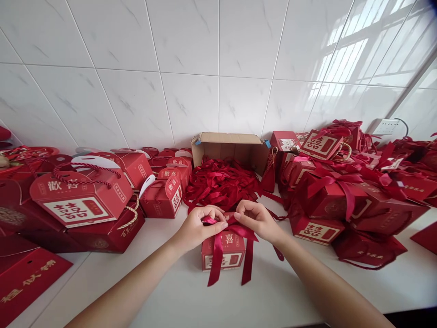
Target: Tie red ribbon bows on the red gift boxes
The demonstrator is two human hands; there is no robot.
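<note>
A small red box (223, 250) with pale Chinese characters stands on the white table in front of me. Dark pink ribbon (217, 257) is looped at its top, and two tails hang down over the front. My left hand (201, 227) pinches the ribbon between thumb and fingers at the top left of the box. At the top right, my right hand (257, 218) has thumb and index finger closed on another part of the ribbon. The fingers partly hide the middle of the bow.
Behind the box, a heap of loose red ribbons (221, 182) spills from an open cardboard box (232, 139) against the tiled wall. Red gift boxes (82, 196) crowd the left side. Boxes with bows (334, 196) are piled at the right. A power strip (385, 126) sits at the back right.
</note>
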